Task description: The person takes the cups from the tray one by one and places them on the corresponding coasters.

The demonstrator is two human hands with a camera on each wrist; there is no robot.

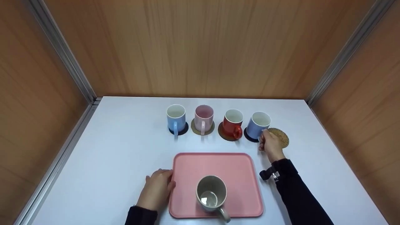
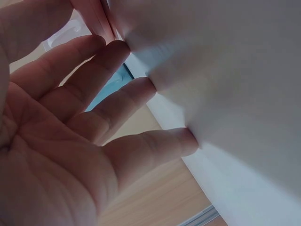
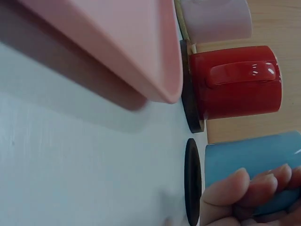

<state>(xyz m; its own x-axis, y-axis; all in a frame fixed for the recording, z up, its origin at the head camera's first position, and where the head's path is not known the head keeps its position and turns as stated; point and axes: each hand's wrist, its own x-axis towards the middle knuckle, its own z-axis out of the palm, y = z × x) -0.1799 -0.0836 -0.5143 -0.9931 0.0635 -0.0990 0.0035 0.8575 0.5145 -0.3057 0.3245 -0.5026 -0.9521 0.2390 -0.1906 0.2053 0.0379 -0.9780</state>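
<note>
1. The periwinkle mug stood upright on a dark coaster, at the right end of a row of four mugs beyond the far edge of the pink tray.
2. The right hand gripped this mug at its right side; its fingers were curled round the mug wall, as the right wrist view showed.
3. A woven coaster lay bare on the desk, just beyond the right hand and just right of the periwinkle mug.
4. The left hand rested against the left edge of the pink tray. Its fingers were straight and relaxed, their tips touching the desk and the tray rim; it gripped nothing.
5. A grey mug stood upright on the pink tray near its front edge, handle towards the person.
6. Beyond the tray, left of the periwinkle mug, stood in order a red mug on a brown coaster, a pale pink mug on a tan coaster and a light blue mug on a dark coaster.
7. Wooden walls enclosed the desk on three sides.
</note>
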